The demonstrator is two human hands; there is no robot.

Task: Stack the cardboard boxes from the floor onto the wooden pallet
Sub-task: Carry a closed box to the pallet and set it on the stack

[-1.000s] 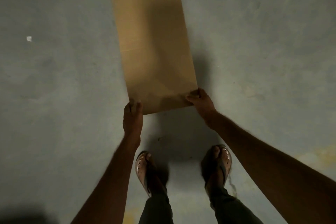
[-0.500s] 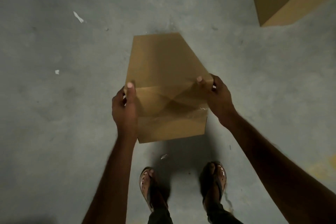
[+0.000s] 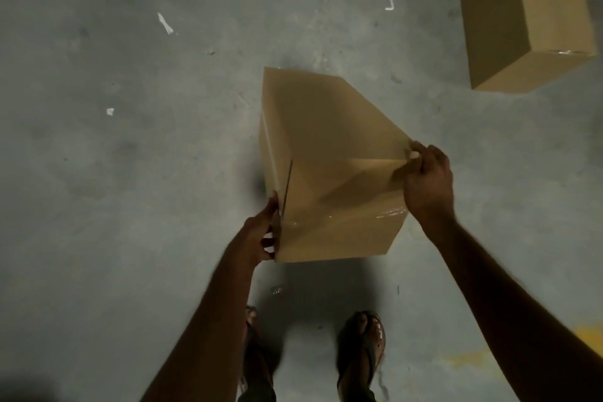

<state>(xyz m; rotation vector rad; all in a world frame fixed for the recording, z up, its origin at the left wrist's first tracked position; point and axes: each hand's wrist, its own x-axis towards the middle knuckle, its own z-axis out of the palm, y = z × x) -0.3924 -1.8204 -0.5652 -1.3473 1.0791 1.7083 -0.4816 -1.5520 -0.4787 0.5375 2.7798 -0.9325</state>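
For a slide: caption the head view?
Left hand and right hand grip a cardboard box over the concrete floor; second box beyond.

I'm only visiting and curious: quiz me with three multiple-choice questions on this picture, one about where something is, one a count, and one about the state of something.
1. Where does the far box sit relative to the nearer box?
A. On top of it
B. Apart from it, toward the upper right of the view
C. Inside it

2. How many cardboard boxes are in view?
A. One
B. Two
C. Four

3. What is the state of the nearer box?
A. Lying untouched
B. Gripped by one hand only
C. Gripped by both hands

Answers:
1 B: bare floor shows between the two boxes.
2 B: only the nearer box and the far box appear.
3 C: the left hand grips its left edge and the right hand pinches its right corner.
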